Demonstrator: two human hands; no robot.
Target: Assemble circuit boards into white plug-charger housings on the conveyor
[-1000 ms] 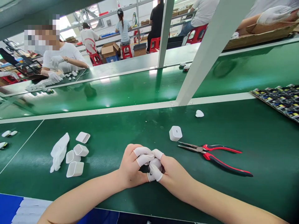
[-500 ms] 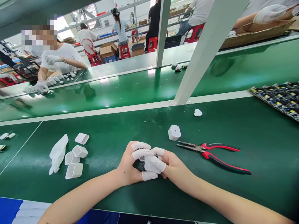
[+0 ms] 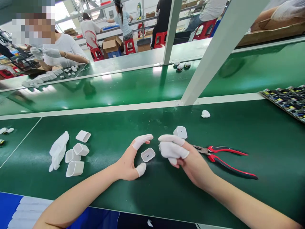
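Observation:
My left hand [image 3: 132, 156] is open, with white finger cots on its fingertips. Thumb and fingers curve apart around a small white charger housing [image 3: 148, 155] on the green table, its slotted face turned up. I see no clear contact between them. To the right, my right hand [image 3: 175, 151] is closed, cotted fingers pressed together; a small whitish bit shows at the fingertips, too hidden to name. Just behind it stands another white charger housing [image 3: 180, 132], with a slot in its face. Red-and-black long-nose pliers [image 3: 212, 153] lie beside this hand, their tips hidden behind it.
Several open white housings [image 3: 75, 168] and a crumpled white glove-like piece [image 3: 59, 151] lie at left. A small white piece [image 3: 205, 114] sits farther back. Circuit boards [image 3: 286, 100] fill a tray at right. A slanted post [image 3: 214, 57] rises behind; a co-worker [image 3: 69, 47] sits across.
My hands have moved apart. My left hand has opened, and the housing between my hands now rests on the table. My right hand has shifted right, in front of the pliers' tips.

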